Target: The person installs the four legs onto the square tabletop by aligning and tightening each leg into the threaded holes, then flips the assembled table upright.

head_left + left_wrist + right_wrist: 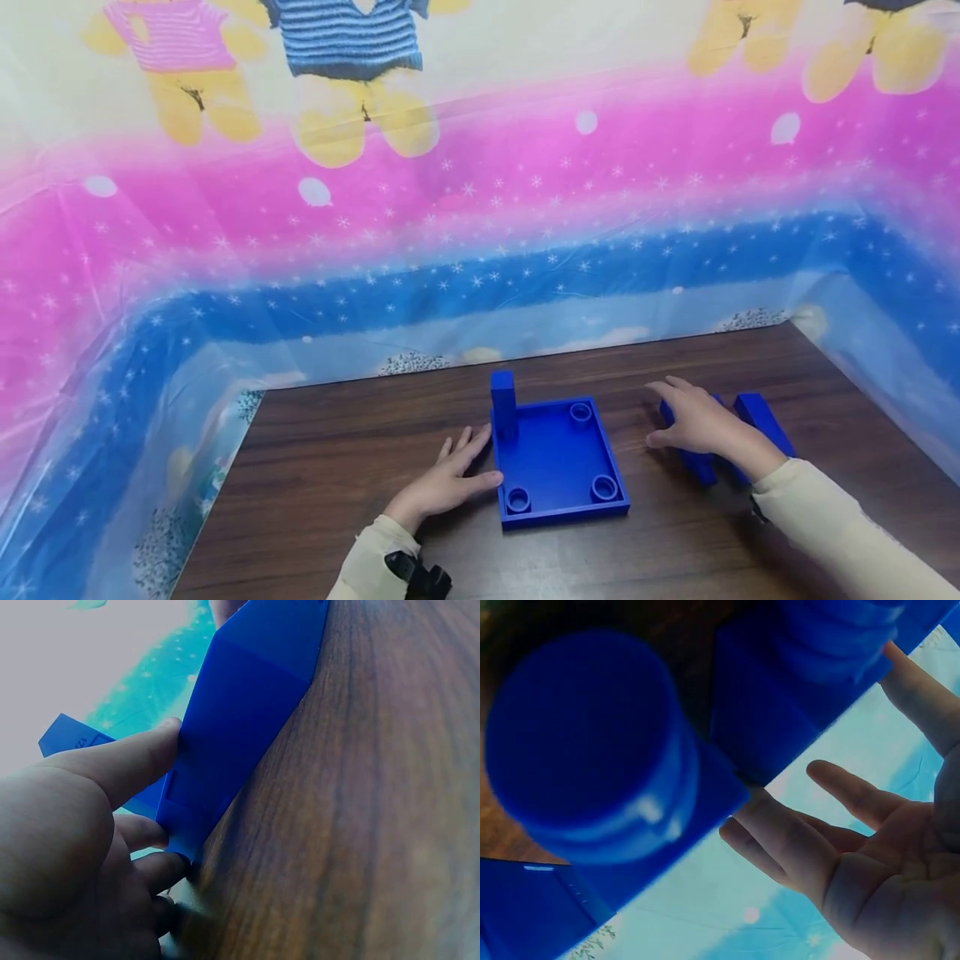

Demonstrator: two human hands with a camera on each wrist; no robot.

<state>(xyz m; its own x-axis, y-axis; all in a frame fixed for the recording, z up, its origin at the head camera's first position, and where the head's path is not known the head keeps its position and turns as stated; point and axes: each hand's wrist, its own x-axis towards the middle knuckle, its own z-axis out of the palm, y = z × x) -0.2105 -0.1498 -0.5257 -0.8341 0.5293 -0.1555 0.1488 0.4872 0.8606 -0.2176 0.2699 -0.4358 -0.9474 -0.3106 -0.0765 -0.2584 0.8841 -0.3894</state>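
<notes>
A square blue tabletop-like panel [558, 458] with a raised rim lies on the wooden table, ring sockets showing in three of its corners. At its far left corner a blue square leg [503, 400] stands upright. My left hand [442, 483] rests against the panel's left side, thumb and fingers extended; the left wrist view shows the thumb [154, 746] at the panel's edge. My right hand [701, 421], fingers spread, is over loose blue legs [761, 421] lying at the right and partly hides them. Close in the right wrist view is one leg's round, ridged end [585, 742].
The dark wooden table [360, 433] meets a printed cloth backdrop [465, 292] along its back and sides. A strip of bare wood [645, 492] lies between the panel and the loose legs. A black strap device [416, 575] sits on the left sleeve.
</notes>
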